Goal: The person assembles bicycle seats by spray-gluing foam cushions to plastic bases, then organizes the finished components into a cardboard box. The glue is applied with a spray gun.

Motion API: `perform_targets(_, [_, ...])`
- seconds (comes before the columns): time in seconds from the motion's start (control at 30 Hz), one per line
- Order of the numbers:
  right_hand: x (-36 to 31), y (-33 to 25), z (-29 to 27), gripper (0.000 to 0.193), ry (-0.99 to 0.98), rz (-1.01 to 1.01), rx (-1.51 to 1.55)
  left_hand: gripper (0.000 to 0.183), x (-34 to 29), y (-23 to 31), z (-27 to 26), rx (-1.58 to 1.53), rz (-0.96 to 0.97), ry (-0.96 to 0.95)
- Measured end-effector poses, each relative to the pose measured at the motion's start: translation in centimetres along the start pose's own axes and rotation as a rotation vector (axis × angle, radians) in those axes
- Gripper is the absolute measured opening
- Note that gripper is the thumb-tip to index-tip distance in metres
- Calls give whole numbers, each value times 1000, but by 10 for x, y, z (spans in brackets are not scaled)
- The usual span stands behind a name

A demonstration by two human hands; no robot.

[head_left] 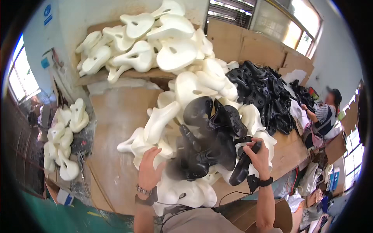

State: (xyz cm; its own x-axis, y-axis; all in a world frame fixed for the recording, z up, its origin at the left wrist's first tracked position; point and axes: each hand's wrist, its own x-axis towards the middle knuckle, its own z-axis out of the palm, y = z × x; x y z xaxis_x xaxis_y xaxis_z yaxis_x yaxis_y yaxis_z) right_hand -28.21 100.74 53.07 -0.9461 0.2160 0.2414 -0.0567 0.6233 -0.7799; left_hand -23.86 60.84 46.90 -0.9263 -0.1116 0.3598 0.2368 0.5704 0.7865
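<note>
My right hand [257, 156] is closed round the narrow end of a black saddle-shaped piece [240, 171], whose wide end points down toward the table edge. Its surface looks smooth and slightly glossy. My left hand [149, 169] has its fingers stretched out and holds nothing. It is beside pale saddle-shaped foam pads [157, 122]; whether it touches one I cannot tell. Between my hands lies a heap of black saddle-shaped pieces [217, 149], on top of more pale pads. A pale pad with a slot [182, 196] lies close to my body.
A tall stack of pale pads [176, 54] fills the back of the cardboard-covered table [116, 128]. Many black pieces [264, 93] are heaped at the back right. Several pale pads [69, 169] lie at the far left. Another person [326, 114] sits at the right.
</note>
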Motion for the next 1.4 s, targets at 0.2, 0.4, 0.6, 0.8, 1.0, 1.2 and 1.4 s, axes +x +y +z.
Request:
perform_targets(0.2, [-32, -35, -17, 45, 89, 13, 468, 55, -8, 6, 16, -283, -103, -128])
perform_targets(0.4, [-46, -99, 36, 55, -67, -123, 327, 104, -31, 56, 49, -394, 185, -429])
perform_targets(0.6, [-43, -124, 86, 62, 104, -337, -8, 89, -53, 67, 68, -503, 142, -285])
perform_targets(0.8, [-50, -135, 110, 63, 123, -300, -91, 62, -56, 66, 62, -228, 204, -95])
perform_targets(1.0, [-60, -120, 104, 81, -95, -537, -3, 49, -69, 29, 75, -199, 131, 62])
perform_targets(1.2, [-72, -68, 97, 33, -284, -379, 6, 40, -65, 14, 45, -467, -24, 51])
perform_targets(1.4, [-87, -48, 105, 15, -306, -295, 105, 49, -71, -3, 13, -544, -39, -121])
